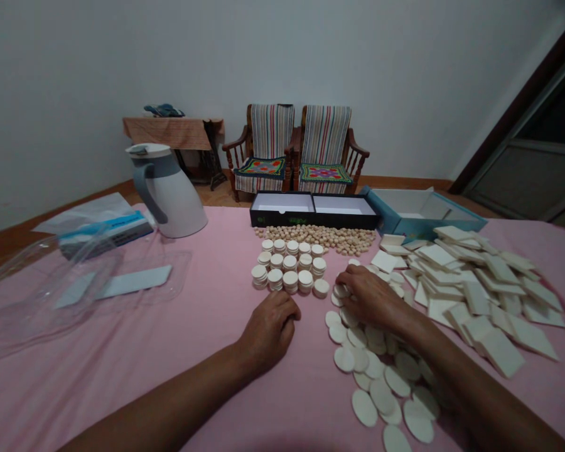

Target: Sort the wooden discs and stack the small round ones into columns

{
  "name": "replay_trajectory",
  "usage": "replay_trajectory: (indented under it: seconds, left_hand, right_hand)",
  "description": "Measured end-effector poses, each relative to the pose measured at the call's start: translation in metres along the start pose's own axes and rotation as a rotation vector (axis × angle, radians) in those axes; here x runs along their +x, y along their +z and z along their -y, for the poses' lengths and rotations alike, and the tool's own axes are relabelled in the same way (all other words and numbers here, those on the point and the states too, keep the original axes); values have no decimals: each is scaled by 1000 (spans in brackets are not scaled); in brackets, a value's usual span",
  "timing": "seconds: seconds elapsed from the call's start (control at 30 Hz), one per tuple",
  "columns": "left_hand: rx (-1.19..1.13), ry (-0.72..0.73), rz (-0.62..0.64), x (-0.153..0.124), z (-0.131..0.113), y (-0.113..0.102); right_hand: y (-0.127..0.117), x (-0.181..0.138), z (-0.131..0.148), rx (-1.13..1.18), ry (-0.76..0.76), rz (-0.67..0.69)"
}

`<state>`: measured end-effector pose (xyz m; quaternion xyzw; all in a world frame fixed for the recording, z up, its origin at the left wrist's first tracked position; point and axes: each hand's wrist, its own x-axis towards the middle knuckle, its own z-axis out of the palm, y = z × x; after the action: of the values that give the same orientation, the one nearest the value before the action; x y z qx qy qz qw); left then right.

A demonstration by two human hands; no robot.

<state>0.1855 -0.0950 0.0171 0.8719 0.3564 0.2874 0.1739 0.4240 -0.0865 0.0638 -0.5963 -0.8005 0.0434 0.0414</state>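
Short stacks of pale round discs [290, 281] stand in rows on the pink cloth. Just in front of them rests my left hand [270, 329], its fingers curled in and no object showing in them. My right hand [365, 292] reaches over a spread of loose discs [381, 395]. Its fingers are bent down and closed at a disc [341, 291] on the near-left edge of that spread; the fingertips are partly hidden. One shorter stack [321, 289] sits between my two hands, at the front right of the rows.
Behind the stacks lie many small wooden beads [315, 236], then a black two-part box [282, 216] and a blue box [424, 223]. Flat pale tiles [480, 276] heap up at right. At left are a white jug [172, 194], a blue packet [106, 235] and clear plastic trays [179, 270].
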Motion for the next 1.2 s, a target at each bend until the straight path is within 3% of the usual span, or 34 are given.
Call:
replay_trajectory:
  seconds: [0.2, 0.37, 0.53, 0.83, 1.2]
  left_hand:
    - [-1, -2, -2, 0, 1, 1]
    - [9, 1, -3, 1, 1, 1]
    - [12, 1, -6, 1, 0, 0]
    - [3, -5, -5, 1, 0, 0]
    - [-3, -2, -7, 1, -2, -1]
  right_hand:
    - [7, 2, 6, 259, -115, -263]
    - [12, 5, 18, 288, -137, -291]
    - [6, 4, 12, 277, -102, -298]
    - [-7, -3, 8, 32, 7, 64]
    - [5, 2, 14, -88, -26, 29]
